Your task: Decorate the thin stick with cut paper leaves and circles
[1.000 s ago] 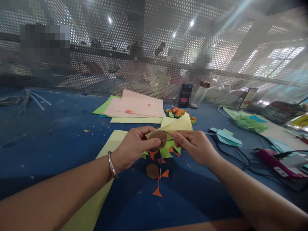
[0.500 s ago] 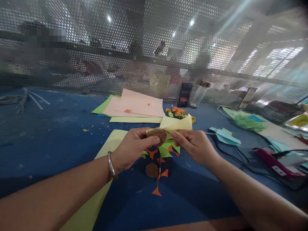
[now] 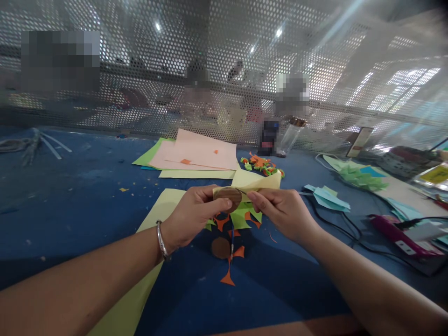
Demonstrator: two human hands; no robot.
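My left hand (image 3: 196, 212) is closed on a brown round disc (image 3: 233, 195) with wood-like grain, thumb on its face. It presses the disc against a pale yellow sheet of paper (image 3: 257, 179). At the disc's right edge, my right hand (image 3: 280, 207) pinches a thin dark pointed tool (image 3: 243, 191). Most of that tool is hidden by the fingers, so its kind is unclear. Below the hands lie a second brown disc (image 3: 220, 248), a slim blue and silver pen (image 3: 232, 242), orange paper scraps (image 3: 228, 279) and a cut green piece (image 3: 241, 218).
Pink sheets (image 3: 206, 151) lie stacked behind my hands, beside a small pile of orange and green paper bits (image 3: 261, 162). A clear bottle (image 3: 292, 137) leans near the perforated metal screen (image 3: 140, 93). On the right are blue slips (image 3: 327, 198), cables and a magenta power strip (image 3: 406, 240).
Almost nothing differs. The yellow paper's right end has shifted slightly; both hands keep their grips and places around the disc.
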